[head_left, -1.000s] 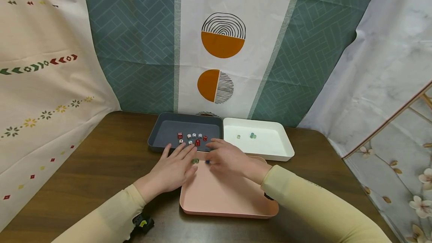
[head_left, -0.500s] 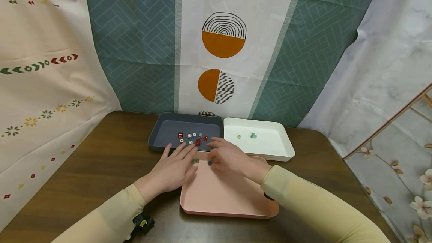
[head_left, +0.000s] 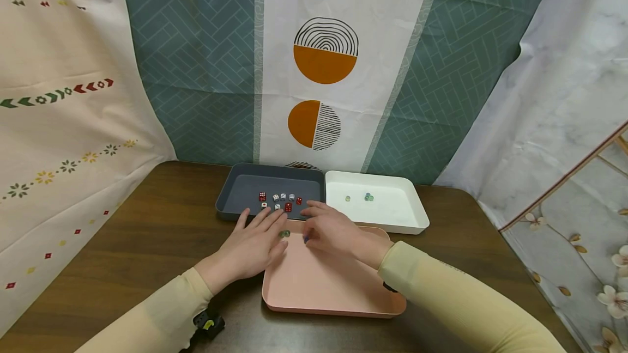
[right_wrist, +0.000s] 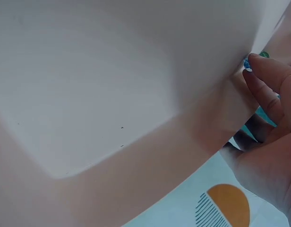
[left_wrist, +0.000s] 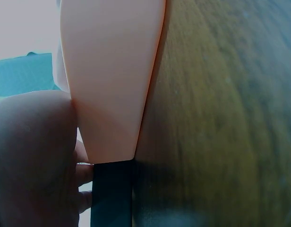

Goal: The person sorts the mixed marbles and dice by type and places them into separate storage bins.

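My right hand [head_left: 333,229] reaches over the far part of the pink tray [head_left: 328,287]. Between its thumb and index finger it pinches a small blue glass marble [right_wrist: 247,63], clearest in the right wrist view. Green glass marbles [head_left: 285,233] lie by the tray's far left corner, between my two hands. My left hand [head_left: 251,245] rests on the tray's left rim at that corner, its fingers straight and spread toward the dark tray. From the left wrist camera, the outer wall of the pink tray [left_wrist: 112,71] shows beside my palm [left_wrist: 32,151].
Behind the pink tray stands a dark grey tray [head_left: 245,184] holding several red and white dice [head_left: 288,207]. To its right is a white tray [head_left: 387,217] with several glass marbles [head_left: 368,197]. Patterned cloth [head_left: 206,70] hangs behind the wooden table [head_left: 162,222].
The blue marble has shifted slightly right and toward me, closer in between my right thumb and index finger. My left hand has stayed in place.
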`<state>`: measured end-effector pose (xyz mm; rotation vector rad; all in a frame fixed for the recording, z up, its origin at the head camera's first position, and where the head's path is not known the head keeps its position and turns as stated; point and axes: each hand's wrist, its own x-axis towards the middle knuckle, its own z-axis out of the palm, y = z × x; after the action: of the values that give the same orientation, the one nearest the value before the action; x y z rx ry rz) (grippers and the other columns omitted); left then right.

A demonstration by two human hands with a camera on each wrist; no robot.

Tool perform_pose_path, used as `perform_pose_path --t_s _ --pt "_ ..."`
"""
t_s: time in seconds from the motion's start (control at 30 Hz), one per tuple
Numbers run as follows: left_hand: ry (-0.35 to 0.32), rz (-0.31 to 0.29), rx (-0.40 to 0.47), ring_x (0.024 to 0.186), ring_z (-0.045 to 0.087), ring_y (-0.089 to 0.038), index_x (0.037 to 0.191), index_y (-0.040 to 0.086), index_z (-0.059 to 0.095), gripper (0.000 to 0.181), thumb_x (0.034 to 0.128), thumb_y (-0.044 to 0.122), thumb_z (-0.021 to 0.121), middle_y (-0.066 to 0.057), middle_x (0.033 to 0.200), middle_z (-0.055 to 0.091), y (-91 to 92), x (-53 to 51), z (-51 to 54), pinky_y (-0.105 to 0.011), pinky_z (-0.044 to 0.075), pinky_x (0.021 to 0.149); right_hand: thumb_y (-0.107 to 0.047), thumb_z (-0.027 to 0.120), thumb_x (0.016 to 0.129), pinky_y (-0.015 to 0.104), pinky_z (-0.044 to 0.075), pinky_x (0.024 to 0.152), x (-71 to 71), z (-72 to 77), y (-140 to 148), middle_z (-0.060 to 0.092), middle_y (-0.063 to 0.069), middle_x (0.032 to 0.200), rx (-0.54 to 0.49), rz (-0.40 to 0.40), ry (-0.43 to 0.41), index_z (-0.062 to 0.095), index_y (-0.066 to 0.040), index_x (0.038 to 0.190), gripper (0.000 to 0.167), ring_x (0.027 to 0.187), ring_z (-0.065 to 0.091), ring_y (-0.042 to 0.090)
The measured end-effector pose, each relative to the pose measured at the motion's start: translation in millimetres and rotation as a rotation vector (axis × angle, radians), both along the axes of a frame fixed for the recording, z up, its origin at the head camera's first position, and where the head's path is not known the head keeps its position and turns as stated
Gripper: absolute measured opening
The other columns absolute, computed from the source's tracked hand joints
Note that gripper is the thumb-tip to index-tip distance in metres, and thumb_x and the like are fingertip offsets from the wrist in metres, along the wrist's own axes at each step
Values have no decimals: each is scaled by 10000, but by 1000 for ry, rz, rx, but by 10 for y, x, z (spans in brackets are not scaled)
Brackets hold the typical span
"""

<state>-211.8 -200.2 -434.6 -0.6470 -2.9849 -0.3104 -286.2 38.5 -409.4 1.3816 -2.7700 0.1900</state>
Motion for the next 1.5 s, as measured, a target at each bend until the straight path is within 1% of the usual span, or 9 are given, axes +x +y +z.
perform_pose_path --t_s 0.23,0.4,0.53,0.67,0.83,1.23,1.5 --pt "-3 -1 0 1656 270 -385 1697 67 433 657 1167 444 520 -119 1760 392 1 2 2 -745 114 1285 -210 921 932 457 355 1287 -2 -13 4 665 158 1498 -9 -11 -11 841 -145 976 112 1574 431 402" --pt "0 3 -1 1656 273 -384 1697 73 436 653 1167 443 524 -115 1760 394 5 -3 -2 -742 120 1285 -197 917 929 468 384 1270 9 11 18 675 151 1490 -44 -9 -5 845 -128 977 111 1568 437 406" --pt "-1 7 -3 1655 276 -384 1693 69 442 651 1166 441 524 -115 1758 397 11 -5 3 -742 124 1285 -172 904 933 474 395 1263 24 74 36 683 148 1481 -81 5 -1 847 -119 972 87 1565 442 406" --pt "-1 5 -2 1653 279 -389 1691 66 445 649 1166 439 525 -117 1758 397 13 -5 9 -745 123 1283 -146 883 958 479 392 1265 53 161 85 673 136 1498 -123 11 -4 838 -122 997 64 1580 427 382" --pt "1 1 3 1653 275 -394 1694 64 438 648 1169 434 526 -121 1760 392 10 2 12 -747 120 1282 -156 867 986 492 391 1265 94 256 147 637 108 1546 -176 -15 -28 822 -151 1022 58 1615 377 340" --pt "-14 -1 9 1655 266 -405 1695 62 434 650 1167 429 530 -128 1761 386 12 5 12 -756 111 1278 -154 874 979 487 439 1231 144 396 287 625 94 1564 -270 -48 -8 807 -157 1021 79 1624 366 313" --pt "-21 2 10 1661 249 -402 1700 69 429 661 1165 446 522 -124 1767 375 12 2 13 -752 94 1282 -175 870 985 546 517 1146 122 455 393 601 62 1594 -308 -98 -23 815 -173 1048 83 1636 339 293"
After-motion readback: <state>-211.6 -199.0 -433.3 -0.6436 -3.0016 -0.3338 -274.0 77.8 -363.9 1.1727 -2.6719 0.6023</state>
